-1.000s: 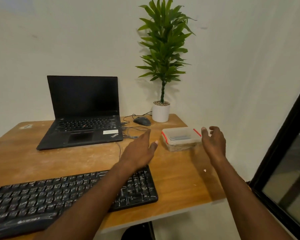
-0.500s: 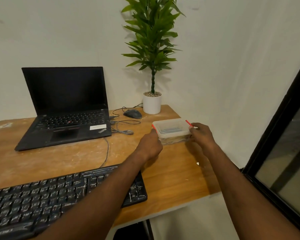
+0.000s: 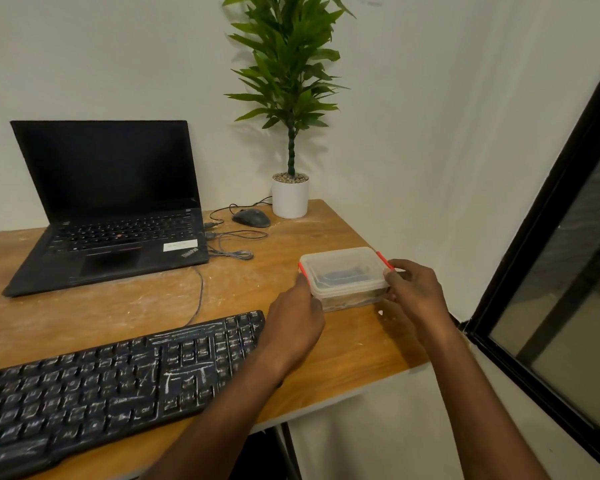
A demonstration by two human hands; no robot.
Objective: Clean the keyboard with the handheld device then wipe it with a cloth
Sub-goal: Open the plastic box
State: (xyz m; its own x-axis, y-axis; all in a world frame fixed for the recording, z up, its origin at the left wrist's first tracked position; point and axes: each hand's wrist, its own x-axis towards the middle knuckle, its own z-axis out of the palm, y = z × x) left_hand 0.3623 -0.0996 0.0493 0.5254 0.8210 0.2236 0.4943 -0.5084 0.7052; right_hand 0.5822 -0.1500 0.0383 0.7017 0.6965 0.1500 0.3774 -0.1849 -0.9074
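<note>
Right now both hands clasp the lidded container at its short ends, left hand and right hand, while the dusty keyboard lies lengthwise on the desk nearer the left.

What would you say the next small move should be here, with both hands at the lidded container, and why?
Probably unclip the lid: the left hand and right hand hold opposite ends of the clear container, right at its red clips, with the lid still on. Something dark lies inside, and the dusty keyboard is still untouched.
</note>
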